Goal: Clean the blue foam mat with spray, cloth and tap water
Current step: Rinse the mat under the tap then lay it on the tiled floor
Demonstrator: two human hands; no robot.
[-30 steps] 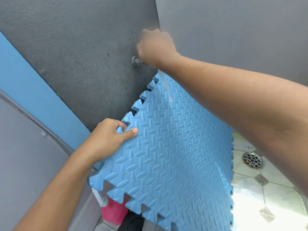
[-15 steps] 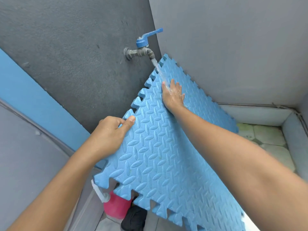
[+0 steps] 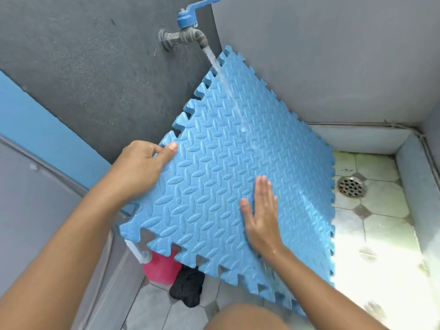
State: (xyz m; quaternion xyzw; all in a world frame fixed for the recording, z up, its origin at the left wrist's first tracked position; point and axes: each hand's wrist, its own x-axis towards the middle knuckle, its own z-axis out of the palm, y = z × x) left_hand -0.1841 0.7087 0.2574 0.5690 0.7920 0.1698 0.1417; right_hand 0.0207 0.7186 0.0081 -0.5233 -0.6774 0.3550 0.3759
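left fingers [image 3: 169, 149] pinch mat [image 3: 226, 148], right fingers [image 3: 263, 192] flat

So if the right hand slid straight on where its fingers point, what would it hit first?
Probably the water running down the blue mat. The right hand lies flat on the mat, fingers pointing up it toward that stream; the tap is farther on.

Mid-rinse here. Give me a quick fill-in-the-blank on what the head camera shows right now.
1. The tap is turned ____, and water falls on the mat.
2. The left hand grips the mat's edge; the right hand lies ____ on it, fingers straight.
3. The round metal thing in the tiled floor is a ____.
Missing words: on; flat; drain.
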